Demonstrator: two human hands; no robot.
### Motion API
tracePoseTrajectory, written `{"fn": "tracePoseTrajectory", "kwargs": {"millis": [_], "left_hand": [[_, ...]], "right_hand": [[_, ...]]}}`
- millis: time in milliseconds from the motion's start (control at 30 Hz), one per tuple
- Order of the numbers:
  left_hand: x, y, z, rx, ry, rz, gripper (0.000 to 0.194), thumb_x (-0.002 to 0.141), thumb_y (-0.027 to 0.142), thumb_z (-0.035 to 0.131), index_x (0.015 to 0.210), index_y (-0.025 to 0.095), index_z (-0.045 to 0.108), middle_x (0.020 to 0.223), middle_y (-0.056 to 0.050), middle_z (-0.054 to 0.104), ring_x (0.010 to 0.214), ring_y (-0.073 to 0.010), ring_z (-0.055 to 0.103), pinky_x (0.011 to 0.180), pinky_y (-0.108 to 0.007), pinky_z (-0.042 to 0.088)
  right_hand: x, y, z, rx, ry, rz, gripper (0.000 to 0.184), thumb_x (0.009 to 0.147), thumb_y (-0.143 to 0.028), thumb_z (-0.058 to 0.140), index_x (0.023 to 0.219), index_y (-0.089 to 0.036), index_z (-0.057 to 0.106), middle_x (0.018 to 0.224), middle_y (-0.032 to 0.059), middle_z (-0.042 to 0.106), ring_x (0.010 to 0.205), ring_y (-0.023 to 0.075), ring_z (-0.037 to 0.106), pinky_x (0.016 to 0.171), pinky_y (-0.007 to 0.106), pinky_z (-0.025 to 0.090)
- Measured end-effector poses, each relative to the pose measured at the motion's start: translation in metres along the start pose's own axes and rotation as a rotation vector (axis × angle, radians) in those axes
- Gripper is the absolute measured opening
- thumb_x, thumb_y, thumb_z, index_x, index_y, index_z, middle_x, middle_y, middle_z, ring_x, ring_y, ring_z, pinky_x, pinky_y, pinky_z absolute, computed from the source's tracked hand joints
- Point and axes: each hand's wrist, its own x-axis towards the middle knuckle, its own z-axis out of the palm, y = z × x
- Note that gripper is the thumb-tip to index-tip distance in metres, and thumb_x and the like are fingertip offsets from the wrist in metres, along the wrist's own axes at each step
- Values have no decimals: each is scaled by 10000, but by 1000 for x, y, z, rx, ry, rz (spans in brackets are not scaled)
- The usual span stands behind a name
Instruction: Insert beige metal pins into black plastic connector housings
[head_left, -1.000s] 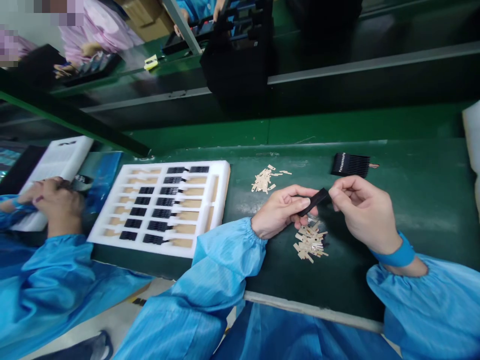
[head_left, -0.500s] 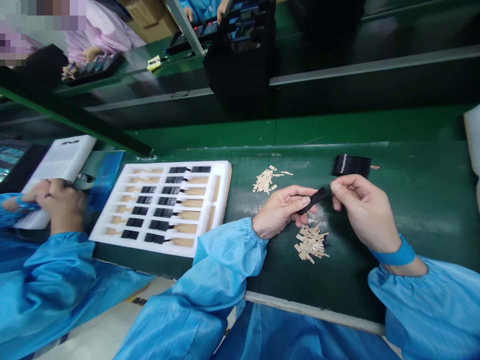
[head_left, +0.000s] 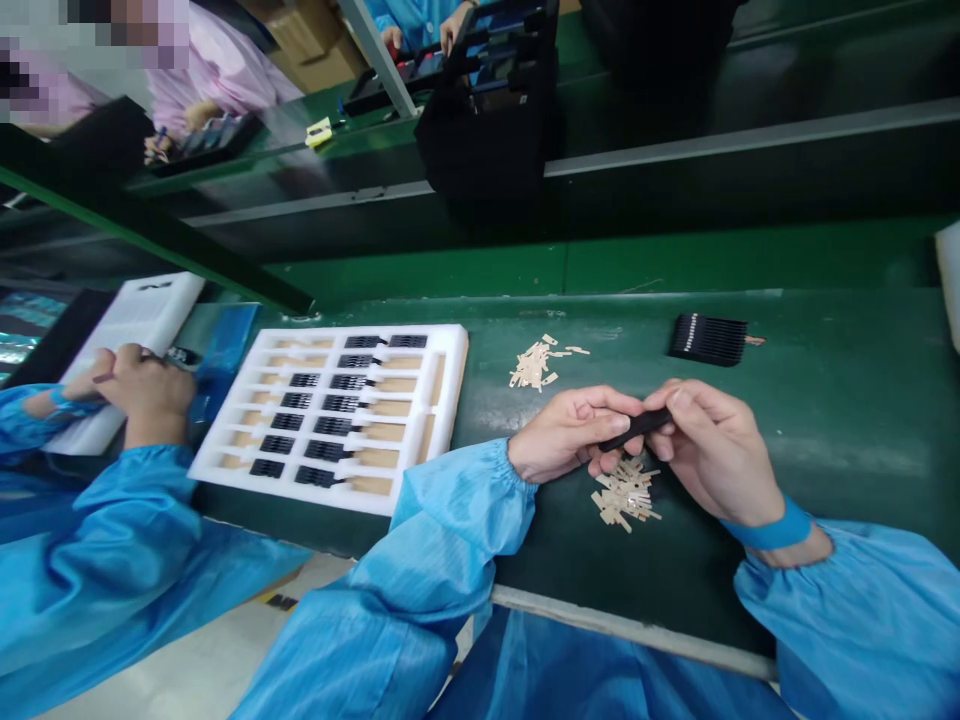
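A black bar (head_left: 636, 428) is held right of the centre of the frame, above the counter (head_left: 847, 420). It is grasped near its left end by the fingers of the left hand (head_left: 574, 430). Half a second ago, the right hand (head_left: 712, 450) was held apart from this bar; now it has been brought to the right end, and the bar is pinched there also. By this the bar has been lowered a little and turned to a flatter position. Whether some small part is kept between the right fingers cannot be told. For the work, it may be judged that two-handed handling of the piece has been started again.

Just below the hands, a lower pile of pale pieces (head_left: 628, 495) is seen, and an upper pile (head_left: 534, 365) is placed farther up. In the upper right, a black finned block (head_left: 707, 340) is now less covered by the right hand. The white foam tray (head_left: 445, 385), left of centre, has not been touched.
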Motion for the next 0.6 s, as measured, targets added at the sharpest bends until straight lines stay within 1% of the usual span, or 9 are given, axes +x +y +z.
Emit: {"fn": "tracePoseTrajectory", "kwargs": {"millis": [100,200,267,367,400,533,600], "left_hand": [[1,0,1,10,15,13,438,821,404,823,1114,133,640,780,-17,700,484,-53,590,425,-143,422],[2,1,2,41,83,49,476,802,415,837,1127,127,641,795,-21,706,507,-56,605,448,-148,443],[2,2,2,52,101,61,482,801,413,838,1134,126,641,800,-24,711,518,-63,614,456,-156,452],[2,1,3,49,78,70,448,818,398,825,1125,129,643,797,-23,712,529,-72,623,461,-170,466],[3,1,3,44,74,75,435,823,391,822,1122,130,644,799,-23,711,534,-72,624,464,-171,469],[2,0,4,11,59,94,415,834,379,814,1122,132,647,825,-29,713,544,-65,622,461,-164,461],[2,0,4,2,51,83,435,830,389,817,1134,130,645,839,-39,717,549,-66,624,463,-164,459]], "right_hand": [[1,0,-1,13,-5,53,241,932,-456,722,922,-219,768,628,-9,585,539,118,554,518,245,458],[3,1,-4,-70,-13,13,262,946,-459,707,1043,-223,767,668,5,625,618,143,601,597,271,502],[4,1,-6,-114,-15,-7,264,942,-448,714,1070,-222,760,686,8,634,641,156,611,629,295,520],[4,2,-7,-116,-5,10,279,961,-468,679,1054,-217,756,654,2,604,636,174,611,624,322,524],[3,3,-8,-133,2,3,291,968,-478,666,1067,-219,755,671,7,612,645,176,611,630,328,524],[1,7,-12,-275,33,-90,276,954,-447,701,1148,-257,754,811,25,668,695,168,614,668,325,526],[1,9,-14,-272,21,-110,252,949,-424,716,1144,-270,760,806,20,666,691,161,615,664,314,524]]}}
